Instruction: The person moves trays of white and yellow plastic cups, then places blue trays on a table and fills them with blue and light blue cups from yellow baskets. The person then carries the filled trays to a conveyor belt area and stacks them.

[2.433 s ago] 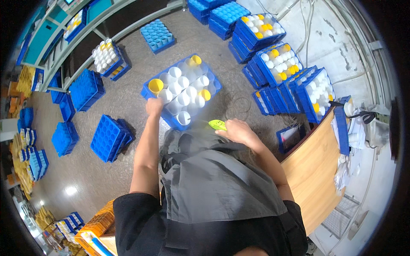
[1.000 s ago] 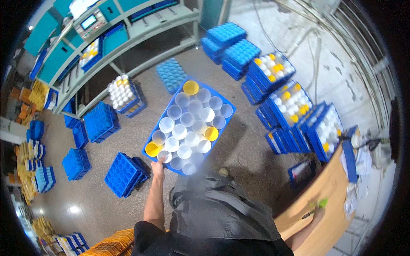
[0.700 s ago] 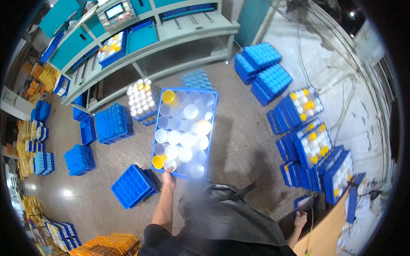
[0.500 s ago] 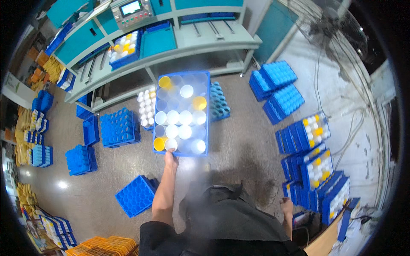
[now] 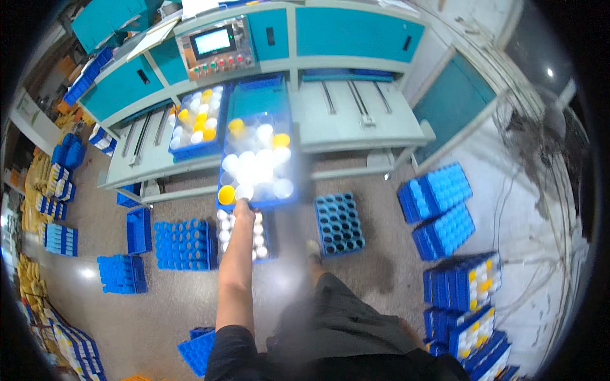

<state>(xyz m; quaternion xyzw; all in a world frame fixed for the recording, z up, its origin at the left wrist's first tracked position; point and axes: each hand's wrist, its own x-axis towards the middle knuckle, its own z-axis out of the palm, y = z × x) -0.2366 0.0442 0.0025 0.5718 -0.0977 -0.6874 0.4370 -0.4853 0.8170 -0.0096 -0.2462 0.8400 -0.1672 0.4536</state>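
Observation:
My left hand (image 5: 243, 211) grips the near edge of a blue crate (image 5: 223, 184) holding round white and yellow cup-like pieces, with the arm stretched forward. That crate appears over the front edge of the machine bench (image 5: 356, 141); whether it touches the bench I cannot tell. To its left on the bench sits another blue crate (image 5: 190, 151) of white and yellow pieces. Just behind the held crate lies a teal panel (image 5: 257, 101). A bit of my right forearm shows beside my leg, but the right hand itself is out of sight.
A control panel (image 5: 219, 47) with a lit screen stands above the bench. Floor crates include a teal one (image 5: 340, 223) and a blue one (image 5: 184, 244). Stacked crates (image 5: 445, 282) line the right wall, near a fan (image 5: 530, 130). A tilted blue crate (image 5: 198, 355) lies at lower left.
I have moved toward the bench. My left hand has carried the crate forward to the bench's front edge. My right hand has gone out of sight.

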